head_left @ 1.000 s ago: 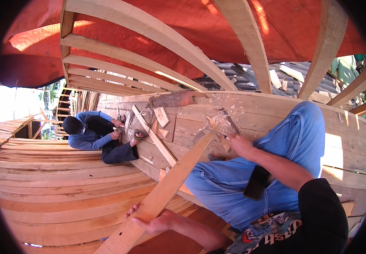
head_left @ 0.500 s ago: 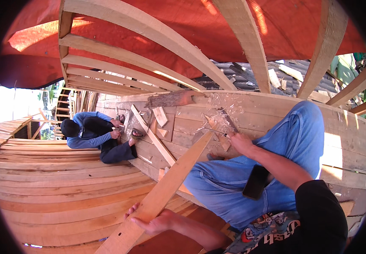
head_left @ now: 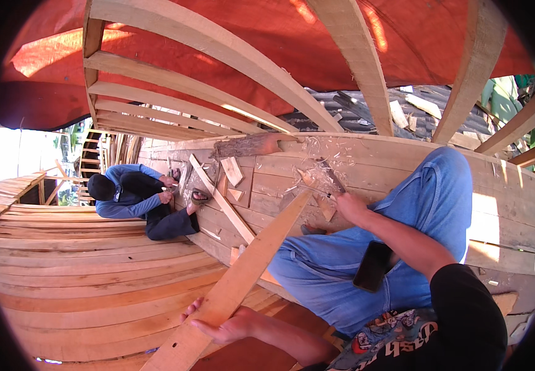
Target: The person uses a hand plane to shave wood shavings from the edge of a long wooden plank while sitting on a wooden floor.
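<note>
A long flat wooden plank slants from the lower left up to a narrow end in front of my knees. My left hand is wrapped around its lower part, thumb on the top face and fingers at the far edge. In my right hand, closed, is a thin metal-bladed tool; its blade points left, by the plank's narrow end. The tool's handle is hidden in my fist. Curled wood shavings and a dark-edged wood offcut lie just beyond.
A dark phone rests on my lap. At the left sits another person, hands at some wood. A long batten and a bark-edged slab lie on the plank floor. Curved wooden ribs rise along the far side.
</note>
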Demonstrator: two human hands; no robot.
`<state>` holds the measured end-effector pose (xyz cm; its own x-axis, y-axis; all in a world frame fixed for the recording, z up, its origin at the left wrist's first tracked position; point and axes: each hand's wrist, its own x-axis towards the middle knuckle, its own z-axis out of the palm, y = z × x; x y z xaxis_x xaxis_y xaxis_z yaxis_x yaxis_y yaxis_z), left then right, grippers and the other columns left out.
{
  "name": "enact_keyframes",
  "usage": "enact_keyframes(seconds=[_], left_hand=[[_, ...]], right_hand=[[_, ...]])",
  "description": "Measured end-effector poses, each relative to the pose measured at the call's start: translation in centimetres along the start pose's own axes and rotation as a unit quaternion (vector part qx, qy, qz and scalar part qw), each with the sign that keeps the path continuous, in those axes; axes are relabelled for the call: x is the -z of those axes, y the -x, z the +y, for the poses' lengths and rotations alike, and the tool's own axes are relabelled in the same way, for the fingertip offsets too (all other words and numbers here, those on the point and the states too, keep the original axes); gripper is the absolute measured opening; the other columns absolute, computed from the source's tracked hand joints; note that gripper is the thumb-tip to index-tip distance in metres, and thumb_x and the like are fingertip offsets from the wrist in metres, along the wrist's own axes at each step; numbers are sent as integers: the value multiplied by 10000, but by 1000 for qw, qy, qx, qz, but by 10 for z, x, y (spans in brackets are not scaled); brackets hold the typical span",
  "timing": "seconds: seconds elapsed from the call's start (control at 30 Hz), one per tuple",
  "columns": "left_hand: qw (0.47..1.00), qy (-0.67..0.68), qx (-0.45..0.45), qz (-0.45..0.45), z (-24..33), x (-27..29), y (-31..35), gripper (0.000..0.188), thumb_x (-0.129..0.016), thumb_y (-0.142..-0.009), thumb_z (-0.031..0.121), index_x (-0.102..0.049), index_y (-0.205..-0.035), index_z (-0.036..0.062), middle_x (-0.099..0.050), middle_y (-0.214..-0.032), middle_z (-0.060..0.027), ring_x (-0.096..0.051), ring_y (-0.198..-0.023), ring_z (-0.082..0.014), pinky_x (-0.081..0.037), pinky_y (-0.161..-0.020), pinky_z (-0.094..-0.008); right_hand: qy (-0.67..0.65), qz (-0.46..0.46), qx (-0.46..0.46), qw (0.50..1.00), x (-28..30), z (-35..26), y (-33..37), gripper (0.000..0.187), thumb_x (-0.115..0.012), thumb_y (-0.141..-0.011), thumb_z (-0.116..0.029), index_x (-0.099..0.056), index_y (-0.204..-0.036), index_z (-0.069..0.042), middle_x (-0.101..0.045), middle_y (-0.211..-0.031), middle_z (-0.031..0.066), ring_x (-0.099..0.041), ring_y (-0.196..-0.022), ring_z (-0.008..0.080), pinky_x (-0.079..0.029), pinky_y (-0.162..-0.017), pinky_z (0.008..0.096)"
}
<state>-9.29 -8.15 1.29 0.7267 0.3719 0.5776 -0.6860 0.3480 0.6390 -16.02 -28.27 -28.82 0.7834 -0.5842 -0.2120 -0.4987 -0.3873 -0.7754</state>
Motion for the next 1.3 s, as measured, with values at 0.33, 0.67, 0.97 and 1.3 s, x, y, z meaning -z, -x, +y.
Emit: enact_keyframes(seconds=[0.33,0.67,0.97,1.3], left_hand=[[1000,-10,-11,-19,1,-2,2,333,-522,-922,192,-472,-1184,-8,-528,-980,-62,-530,-880,-181,-431,-834,-302],[1000,-18,-11,-4,-2,5,-7,305,-515,-922,195,-478,-1156,3,-525,-974,-60,-520,-879,-177,-424,-833,-307],[1000,-7,-3,8,-2,5,-7,316,-526,-915,201,-474,-1157,5,-529,-977,-61,-524,-886,-181,-428,-835,-309],[1000,-2,-3,-4,-3,4,-6,323,-526,-916,185,-474,-1173,-5,-534,-968,-65,-532,-873,-188,-437,-829,-307]], right_hand=[[8,20,-30,999,-5,8,-6,248,-461,-885,-135,-610,-930,57,-652,-853,241,-658,-786,388,-527,-677,481],[13,16,19,1000,-5,-7,-3,219,-500,-863,-139,-595,-948,38,-640,-822,251,-647,-755,404,-519,-656,498],[4,-4,-8,1000,-11,0,-10,246,-508,-872,-170,-597,-967,39,-642,-831,252,-645,-780,408,-517,-671,499],[20,-6,2,1000,-1,7,-7,233,-495,-845,-96,-615,-961,67,-653,-851,246,-662,-803,379,-531,-679,489]])
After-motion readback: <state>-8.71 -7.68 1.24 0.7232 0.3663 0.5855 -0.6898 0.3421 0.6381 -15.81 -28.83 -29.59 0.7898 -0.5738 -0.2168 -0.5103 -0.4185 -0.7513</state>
